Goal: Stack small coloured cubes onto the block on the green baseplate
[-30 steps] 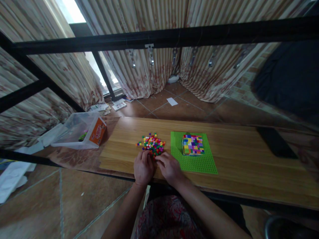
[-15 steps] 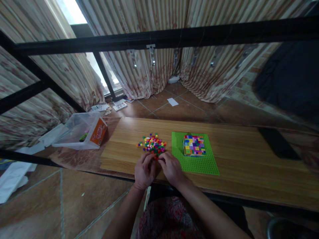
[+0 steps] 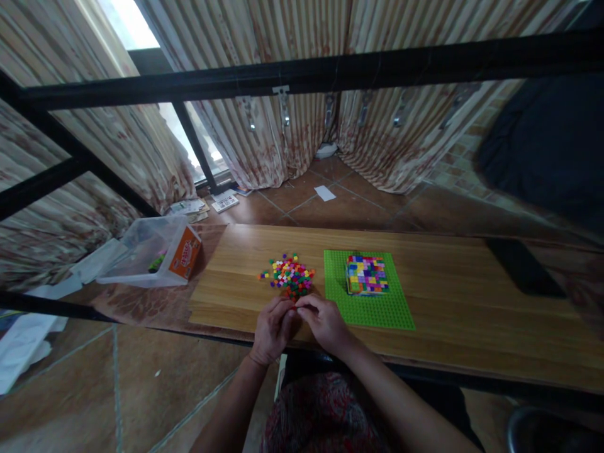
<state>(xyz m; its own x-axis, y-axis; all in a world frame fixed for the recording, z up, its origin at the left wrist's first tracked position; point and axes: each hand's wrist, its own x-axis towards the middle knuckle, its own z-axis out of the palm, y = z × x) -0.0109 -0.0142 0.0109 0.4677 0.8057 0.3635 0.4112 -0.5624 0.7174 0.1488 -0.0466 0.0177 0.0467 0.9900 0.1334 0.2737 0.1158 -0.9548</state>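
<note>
From the head camera, the left hand (image 3: 272, 327) and the right hand (image 3: 325, 322) meet at the counter's (image 3: 453, 314) near edge, fingers curled and pressed together tip to tip just at the near side of the pile of small coloured bricks (image 3: 289, 274); whether they pinch a brick I cannot tell. Right of the pile lies a green baseplate (image 3: 372, 311) bearing a multicoloured brick block (image 3: 367, 275). Off the counter's left end, a clear plastic box (image 3: 148, 250) with an orange label holds something green, too small to make out.

arms: bare, no sleeves | lap garment (image 3: 321, 415): red-patterned fabric | hands: bare
</note>
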